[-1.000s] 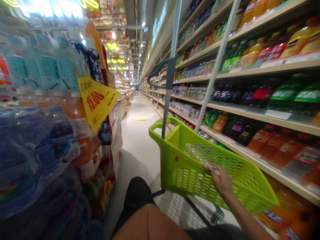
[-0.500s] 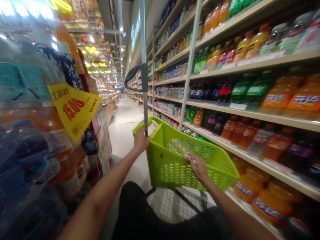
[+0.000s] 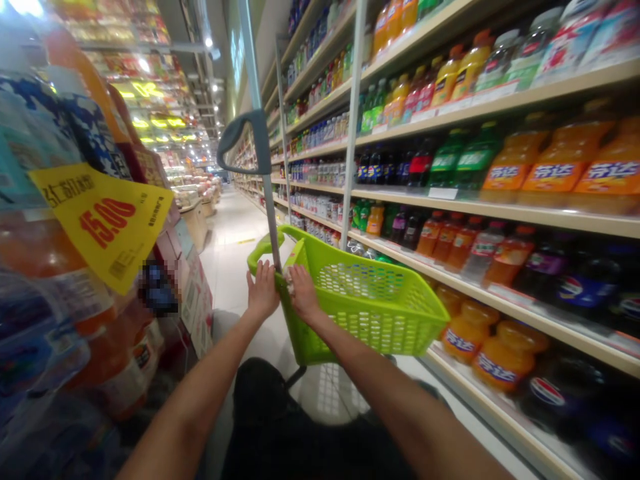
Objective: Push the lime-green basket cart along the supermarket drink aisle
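Note:
A lime-green shopping basket cart (image 3: 367,320) with perforated sides stands in front of me. From its near left corner rises a metal pole (image 3: 273,227) with a grey loop handle (image 3: 245,143). My left hand (image 3: 263,291) rests on the rim left of the pole, fingers stretched out and somewhat spread. Just right of the pole, my right hand (image 3: 303,291) presses a small crumpled white tissue or cloth (image 3: 289,277) against the rim, its fingers bent over it. Most of the white piece is hidden by the fingers.
Drink shelves (image 3: 480,207) run along the right, close to the cart. Stacked bottles and cartons crowd the left, with a yellow price sign (image 3: 107,223) jutting out. Pale aisle floor (image 3: 233,230) stretches ahead between them. My dark-clothed knees (image 3: 265,393) are below the cart.
My right hand has moved left along the rim to beside the pole, carrying the white piece. The left hand has let go of the pole's base and spread its fingers. The view has shifted right.

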Tool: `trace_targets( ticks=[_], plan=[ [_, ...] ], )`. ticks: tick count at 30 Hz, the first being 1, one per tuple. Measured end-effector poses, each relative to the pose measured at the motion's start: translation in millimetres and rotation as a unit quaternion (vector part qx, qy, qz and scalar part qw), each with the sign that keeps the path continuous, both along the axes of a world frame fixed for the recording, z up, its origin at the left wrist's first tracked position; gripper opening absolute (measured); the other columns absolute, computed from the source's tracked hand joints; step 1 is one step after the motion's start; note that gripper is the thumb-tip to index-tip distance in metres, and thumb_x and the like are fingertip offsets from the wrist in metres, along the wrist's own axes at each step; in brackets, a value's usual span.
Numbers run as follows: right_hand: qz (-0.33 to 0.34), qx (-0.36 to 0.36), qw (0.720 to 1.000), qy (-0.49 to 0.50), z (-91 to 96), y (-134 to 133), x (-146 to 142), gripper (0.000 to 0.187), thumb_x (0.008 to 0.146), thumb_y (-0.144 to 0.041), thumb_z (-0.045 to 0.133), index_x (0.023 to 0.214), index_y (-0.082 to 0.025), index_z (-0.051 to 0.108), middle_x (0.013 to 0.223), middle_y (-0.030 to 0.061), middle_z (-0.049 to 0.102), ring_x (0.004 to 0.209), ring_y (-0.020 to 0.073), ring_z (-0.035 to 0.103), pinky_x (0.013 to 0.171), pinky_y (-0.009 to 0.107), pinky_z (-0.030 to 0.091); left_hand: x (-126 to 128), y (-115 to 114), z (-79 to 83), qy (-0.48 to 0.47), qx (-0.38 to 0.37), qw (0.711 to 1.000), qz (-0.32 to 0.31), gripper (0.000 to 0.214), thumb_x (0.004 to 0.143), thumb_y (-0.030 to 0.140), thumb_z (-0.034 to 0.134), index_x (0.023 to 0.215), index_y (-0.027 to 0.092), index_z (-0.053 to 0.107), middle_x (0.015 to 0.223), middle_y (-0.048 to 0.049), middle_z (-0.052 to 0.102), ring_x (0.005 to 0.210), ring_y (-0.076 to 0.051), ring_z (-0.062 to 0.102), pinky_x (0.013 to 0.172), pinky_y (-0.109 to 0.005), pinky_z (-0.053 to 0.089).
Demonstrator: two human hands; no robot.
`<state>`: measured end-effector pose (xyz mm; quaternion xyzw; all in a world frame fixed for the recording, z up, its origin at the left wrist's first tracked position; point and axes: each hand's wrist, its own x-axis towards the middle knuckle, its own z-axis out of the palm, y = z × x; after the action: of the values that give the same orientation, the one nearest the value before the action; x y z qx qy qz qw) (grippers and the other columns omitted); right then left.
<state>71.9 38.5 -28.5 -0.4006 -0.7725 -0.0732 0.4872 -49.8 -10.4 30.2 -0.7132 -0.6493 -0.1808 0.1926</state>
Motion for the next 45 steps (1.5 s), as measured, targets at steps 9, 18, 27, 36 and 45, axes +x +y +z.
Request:
trace_targets(
  ticks=[9,18,27,36,45],
  plan=[
    [-0.031,-0.004,0.996,-0.086,-8.9,-10.1,46.9,0.054,0.075,-0.005,0.039,0.128,-0.013,0.044,0.132,0.0119,0.046,0.125,0.0226,0.034,0.101,0.043,0.031,11.8,-8.7,-8.1,0.019,-0.001,1.0,-0.025,0.063,0.071,0.017,0.048,0.133,0.021,0.034,0.145,-0.0125,0.024,0.135,-0.028,0.012,0.105,-0.057,0.011],
    [-0.048,-0.022,0.998,-0.022,0.2,-11.7,35.1,0.049,0.078,-0.009,0.037,0.125,-0.014,0.046,0.131,0.0126,0.044,0.122,0.0238,0.035,0.101,0.043,0.029,43.6,-13.1,-17.9,0.032,0.015,0.997,-0.062,0.059,0.079,0.018,0.038,0.136,0.016,0.026,0.148,-0.0085,0.017,0.136,-0.021,0.008,0.109,-0.05,0.008],
    [-0.03,-0.029,0.997,-0.063,5.5,-11.9,39.2,0.043,0.087,-0.029,0.036,0.125,-0.014,0.045,0.126,0.0129,0.049,0.115,0.0243,0.041,0.096,0.04,0.032,44.2,-7.2,-12.2,0.043,0.011,0.995,-0.091,0.053,0.085,0.018,0.026,0.137,0.011,0.023,0.144,-0.0095,0.027,0.135,-0.02,0.016,0.108,-0.053,0.009],
    [-0.119,-0.016,0.99,-0.074,-18.8,-11.8,73.0,0.038,0.086,-0.023,0.035,0.12,-0.014,0.051,0.129,0.0143,0.047,0.12,0.0276,0.038,0.096,0.048,0.029,46.1,-6.0,-12.8,0.058,-0.026,0.993,-0.099,0.051,0.081,0.015,0.031,0.132,0.009,0.032,0.141,-0.0136,0.034,0.133,-0.024,0.02,0.105,-0.059,0.008],
    [-0.095,-0.042,0.99,-0.098,-19.5,-3.8,72.4,0.038,0.086,-0.022,0.036,0.12,-0.016,0.052,0.126,0.0115,0.052,0.116,0.0265,0.043,0.094,0.045,0.031,45.4,-7.2,-13.3,0.065,-0.038,0.994,-0.079,0.056,0.078,0.016,0.036,0.133,0.011,0.032,0.143,-0.012,0.029,0.135,-0.024,0.015,0.106,-0.058,0.004]
  ],
)
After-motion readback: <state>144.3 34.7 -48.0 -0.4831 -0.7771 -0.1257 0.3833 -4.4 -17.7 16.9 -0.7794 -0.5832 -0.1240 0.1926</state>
